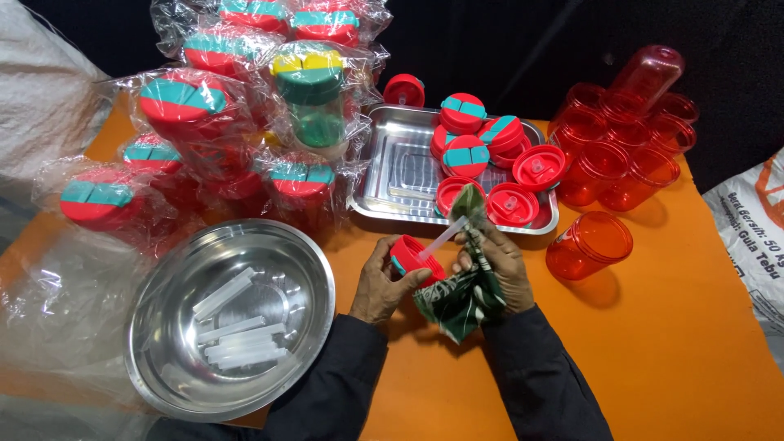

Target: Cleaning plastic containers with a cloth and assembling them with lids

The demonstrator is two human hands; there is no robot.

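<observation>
Both hands work close together over the orange table [670, 343]. Left hand [381, 282] is curled around a red lid [415, 260] with a teal flap, gripping it on its side. Right hand [500, 265] is closed on a green patterned cloth [457, 300] and pinches a clear plastic straw [443, 237], whose lower end meets the lid, so the lid sits between the two hands, touching both

Just left of the hands rests a round steel bowl [314, 273] holding several clear straws [237, 331]. Right of them stands a single red transparent cup [590, 245]. At the right edge lies a white sack [755, 229] with dark and orange print

Beyond the hands a rectangular steel tray [400, 167] carries a heap of red lids [490, 155], some with teal flaps. Left of the tray rise cups wrapped in crinkled clear plastic bags [204, 122], mostly red with teal lids, one green with a yellow top [310, 90]. Farthest right, a cluster of bare red cups [629, 131] stands near the dark backdrop
</observation>
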